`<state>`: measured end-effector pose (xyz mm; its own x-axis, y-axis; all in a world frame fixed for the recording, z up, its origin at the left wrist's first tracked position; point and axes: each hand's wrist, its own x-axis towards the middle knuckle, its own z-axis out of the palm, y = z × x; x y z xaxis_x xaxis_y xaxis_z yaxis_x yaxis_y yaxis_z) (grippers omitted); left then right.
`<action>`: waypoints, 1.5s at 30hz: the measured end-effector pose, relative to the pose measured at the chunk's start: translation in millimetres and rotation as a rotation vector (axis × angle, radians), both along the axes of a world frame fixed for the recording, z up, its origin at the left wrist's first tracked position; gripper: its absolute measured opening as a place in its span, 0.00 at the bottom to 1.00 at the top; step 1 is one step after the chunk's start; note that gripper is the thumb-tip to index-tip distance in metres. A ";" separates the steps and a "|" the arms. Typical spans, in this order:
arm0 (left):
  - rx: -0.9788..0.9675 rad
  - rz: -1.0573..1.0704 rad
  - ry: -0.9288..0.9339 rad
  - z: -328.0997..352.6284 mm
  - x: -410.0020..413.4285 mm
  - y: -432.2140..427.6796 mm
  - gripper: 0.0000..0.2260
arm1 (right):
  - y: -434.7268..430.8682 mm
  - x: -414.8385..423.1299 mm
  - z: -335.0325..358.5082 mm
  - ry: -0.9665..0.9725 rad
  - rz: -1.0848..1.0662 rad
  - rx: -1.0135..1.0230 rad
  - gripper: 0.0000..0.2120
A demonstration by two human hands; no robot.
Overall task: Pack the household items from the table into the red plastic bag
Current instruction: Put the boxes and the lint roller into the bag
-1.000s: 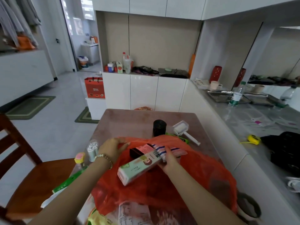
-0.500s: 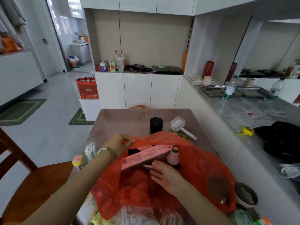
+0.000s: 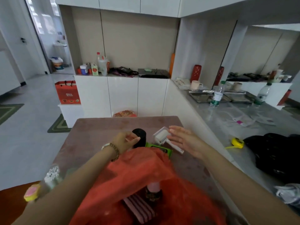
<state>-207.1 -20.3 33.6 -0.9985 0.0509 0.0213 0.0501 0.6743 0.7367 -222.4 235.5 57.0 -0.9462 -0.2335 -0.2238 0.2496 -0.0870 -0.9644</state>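
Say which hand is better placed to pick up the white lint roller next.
Right. The right hand hovers open with its fingertips beside the head of the lint roller, while the left hand is over by the black cylinder, farther from the roller.

I've got the red bag [image 3: 138,172] slumped on the near side of the table [image 3: 97,127], thin, crumpled and see-through. Through it I make out a pink striped box [image 3: 139,208] lying flat, and a pink-capped bottle [image 3: 154,187] upright just behind. Past the bag, a black cylinder [image 3: 140,137] stands upright. A flat green pack [image 3: 160,148] lies beside it, near edge under the plastic. A white lint roller [image 3: 162,137] lies just right, handle pointing near-right. Far left, blurred: a swab tub [image 3: 52,176] and a yellow-pink item [image 3: 32,192].
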 end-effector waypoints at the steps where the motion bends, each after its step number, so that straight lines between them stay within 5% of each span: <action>1: -0.007 -0.008 -0.018 -8.2 -15.9 8.8 0.10 | 6.0 -17.3 -12.3 -0.028 -0.010 0.026 0.09; 4: -0.027 -0.011 -0.092 -36.5 -63.9 33.8 0.14 | 22.8 -61.7 -51.7 -0.079 -0.050 0.102 0.11; 10: -0.363 -0.015 -0.413 -97.6 -132.6 61.9 0.31 | 49.2 -132.0 -140.1 0.002 -0.129 0.518 0.23; 13: -0.409 -0.008 -0.503 -126.3 -148.5 64.2 0.24 | 56.9 -157.1 -183.7 -0.017 -0.111 0.660 0.27; 16: -0.436 -0.021 -0.545 -152.0 -159.1 63.3 0.31 | 57.3 -176.1 -216.9 -0.041 -0.067 0.750 0.28; 23: -0.319 -0.063 -0.474 -167.3 -168.0 74.9 0.19 | 51.4 -197.1 -244.7 0.138 -0.020 1.031 0.13; 28: -0.218 -0.041 -0.396 -149.2 -156.8 69.7 0.24 | 50.5 -180.5 -216.7 0.230 -0.091 1.012 0.09; 36: -0.110 -0.075 -0.259 -67.4 -53.6 33.1 0.30 | 46.0 -89.5 -96.8 0.298 -0.131 0.622 0.09; 45: -0.340 -0.203 -0.074 -22.2 135.0 -36.4 0.36 | 11.1 91.6 12.4 0.315 -0.018 0.284 0.09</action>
<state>-72.2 -56.7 11.4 -0.9656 0.2391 -0.1020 0.1627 0.8620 0.4801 -130.8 246.6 69.4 -0.9821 -0.1867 0.0243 -0.0606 0.1912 -0.9797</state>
